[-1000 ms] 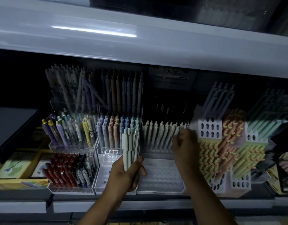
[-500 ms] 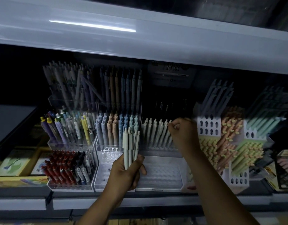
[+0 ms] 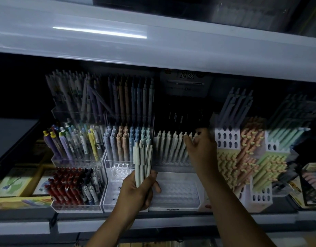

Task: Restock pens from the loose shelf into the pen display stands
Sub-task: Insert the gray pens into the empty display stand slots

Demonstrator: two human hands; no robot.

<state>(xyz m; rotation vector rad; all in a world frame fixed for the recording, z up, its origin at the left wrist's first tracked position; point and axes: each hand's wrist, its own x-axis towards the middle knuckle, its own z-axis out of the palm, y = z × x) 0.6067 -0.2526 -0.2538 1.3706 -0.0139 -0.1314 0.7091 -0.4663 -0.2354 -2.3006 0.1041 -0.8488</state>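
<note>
Nearest the camera I see the bundle of pale pens [image 3: 142, 158], slim matte barrels in white and mint. They stand upright, clip ends up, and are clamped in the left hand [image 3: 135, 190], whose fingers and thumb wrap their lower halves. Just behind it is the clear display stand [image 3: 176, 195]. Its front tier shows bare sockets, and its rear tier carries a row of white pens [image 3: 168, 147] leaning slightly right. The right hand [image 3: 202, 150] reaches over the stand to the right end of that row, wrist bent down, thumb in front of the pen tops and fingers behind, pinching them. The hands are well apart. The blue and peach pens [image 3: 126, 139] fill the stand to the left, with the white shelf edge [image 3: 171, 50] above.
</note>
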